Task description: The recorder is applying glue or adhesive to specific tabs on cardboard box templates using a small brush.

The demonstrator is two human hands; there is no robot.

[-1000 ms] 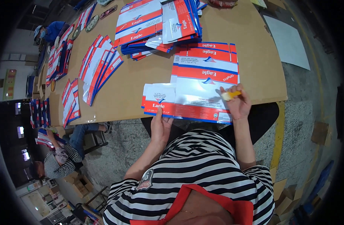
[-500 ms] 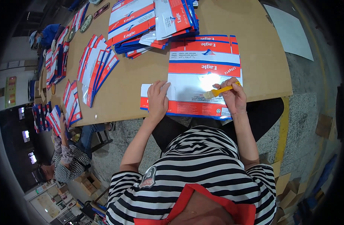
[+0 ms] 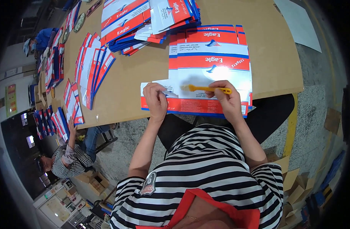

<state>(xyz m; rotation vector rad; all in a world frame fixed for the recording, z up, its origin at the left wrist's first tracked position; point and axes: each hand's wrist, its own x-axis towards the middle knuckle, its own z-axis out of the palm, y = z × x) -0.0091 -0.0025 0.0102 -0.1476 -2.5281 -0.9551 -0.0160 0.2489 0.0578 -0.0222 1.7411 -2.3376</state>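
Note:
A flattened carton [image 3: 198, 82], red, white and blue with a glossy face, lies at the table's near edge, with another flat layer showing at its left. My right hand [image 3: 227, 102] is closed around the yellow handle of a flat brush [image 3: 200, 88]. The bristles point left, over the carton's white panel. My left hand [image 3: 156, 102] rests at the carton's left side, fingers curled and pinching a small flap [image 3: 169, 92] there. Part of that flap is hidden under the fingers.
A tall pile of flat cartons [image 3: 127, 28] stands beyond, on the brown table [image 3: 276, 57]. Fanned cartons [image 3: 91, 72] lie to the left. A co-worker in a striped shirt [image 3: 70, 162] reaches for cartons at far left; another person in blue [image 3: 45, 38] is farther away.
The brush has swung left across the white panel. My left fingers have curled in from lying nearly flat. The top carton sits a little right of the layer beneath, whose left strip now shows.

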